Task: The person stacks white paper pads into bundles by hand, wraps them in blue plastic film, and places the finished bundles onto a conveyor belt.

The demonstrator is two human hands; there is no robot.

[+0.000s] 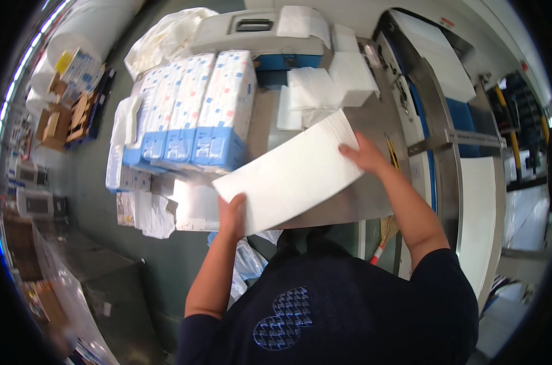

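A long white stack of tissue paper [291, 173] is held at a slant over the steel table, its right end farther from me. My left hand [232, 216] grips its near left end, thumb on top. My right hand [366, 154] is closed on the right end, thumb also on top, with the other fingers mostly hidden underneath. Left of the stack stand several packs of tissue [224, 91] in white and blue printed film. Beyond it lie loose white tissue stacks [315, 88] and a white block of paper [353, 76].
The steel table [373, 198] runs beneath my hands. At its back sits a grey case with a dark handle [254, 25]. A machine with a steel rail [440, 121] borders the right side. A straw broom [388, 231] stands by the near right edge. Cardboard boxes [54, 126] are at far left.
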